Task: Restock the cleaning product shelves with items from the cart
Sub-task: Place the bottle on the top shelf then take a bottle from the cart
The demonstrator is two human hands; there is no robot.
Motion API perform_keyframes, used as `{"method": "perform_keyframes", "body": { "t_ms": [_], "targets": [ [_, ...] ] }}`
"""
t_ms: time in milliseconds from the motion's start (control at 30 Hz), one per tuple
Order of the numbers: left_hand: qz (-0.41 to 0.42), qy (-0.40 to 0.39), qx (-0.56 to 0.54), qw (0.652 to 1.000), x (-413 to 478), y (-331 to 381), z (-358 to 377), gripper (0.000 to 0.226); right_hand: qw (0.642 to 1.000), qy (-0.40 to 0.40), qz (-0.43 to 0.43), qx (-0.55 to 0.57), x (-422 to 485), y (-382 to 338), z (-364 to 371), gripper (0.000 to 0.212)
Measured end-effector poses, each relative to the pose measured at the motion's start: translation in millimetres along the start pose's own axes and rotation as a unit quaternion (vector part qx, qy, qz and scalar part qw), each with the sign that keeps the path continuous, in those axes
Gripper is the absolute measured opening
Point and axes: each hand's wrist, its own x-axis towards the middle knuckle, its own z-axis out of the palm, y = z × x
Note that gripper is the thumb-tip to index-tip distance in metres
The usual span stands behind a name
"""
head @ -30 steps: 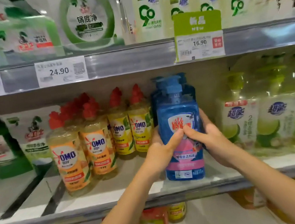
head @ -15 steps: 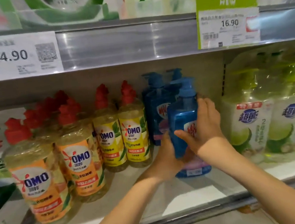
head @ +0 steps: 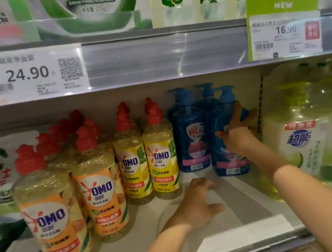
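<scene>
A blue pump bottle (head: 229, 160) with a pink label stands deep on the white shelf (head: 232, 228), to the right of another blue pump bottle (head: 190, 135). My right hand (head: 237, 129) grips its body, thumb across the front and fingers round the right side. My left hand (head: 195, 205) hovers low over the shelf in front of the blue bottles, fingers loosely curled, holding nothing. A third blue pump top shows behind the two.
Yellow OMO bottles (head: 161, 160) with red caps stand left of the blue ones, orange-label OMO bottles (head: 102, 196) nearer the front left. Green lime detergent packs (head: 308, 135) fill the right. The upper shelf rail (head: 163, 57) carries price tags.
The blue bottle has gone further back on the shelf beside the other blue bottle. My left hand has let go of it and dropped toward the shelf front. The view moved closer.
</scene>
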Motion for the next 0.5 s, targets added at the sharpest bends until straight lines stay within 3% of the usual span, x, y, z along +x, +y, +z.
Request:
{"method": "perform_keyframes", "body": {
  "t_ms": [267,500],
  "targets": [
    [0.028,-0.002,0.025,0.999,3,2,-2,0.049,0.998,0.004,0.043,0.053,34,-2,6,0.093],
    [0.024,-0.006,0.026,0.999,3,5,-3,0.049,0.997,0.020,-0.008,0.071,51,9,19,0.093]
  ]
}}
